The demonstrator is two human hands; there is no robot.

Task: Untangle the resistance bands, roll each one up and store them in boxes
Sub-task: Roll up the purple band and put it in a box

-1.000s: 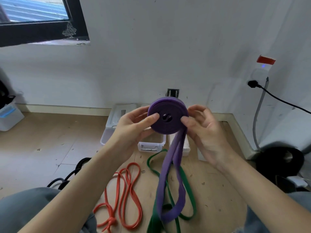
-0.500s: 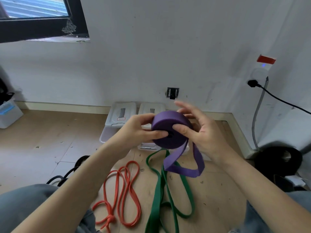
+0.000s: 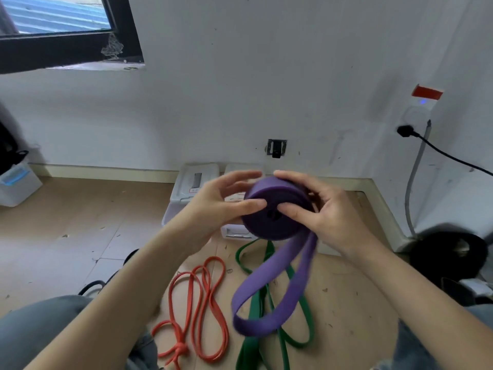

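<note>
A thick roll of purple resistance band point(image 3: 274, 209) is held in the air between both hands. My left hand point(image 3: 221, 201) grips its left side, thumb on the front face and fingers over the top. My right hand point(image 3: 328, 212) grips the right side the same way. A loose loop of the purple band point(image 3: 269, 295) hangs below the roll. On the floor lie an orange band point(image 3: 197, 311), knotted at its near end, and a green band point(image 3: 269, 316). White plastic boxes point(image 3: 192, 188) stand by the wall, behind my hands.
A black band or cable point(image 3: 106, 279) lies by my left knee. A white bin point(image 3: 16, 182) stands far left. A black cable point(image 3: 448, 156) runs from the wall socket at right, above a black object point(image 3: 450, 252) in the corner.
The hanging purple tail has shortened from a long strip to a short loop as both hands turned the roll. The roll tilted and dropped a little lower.
</note>
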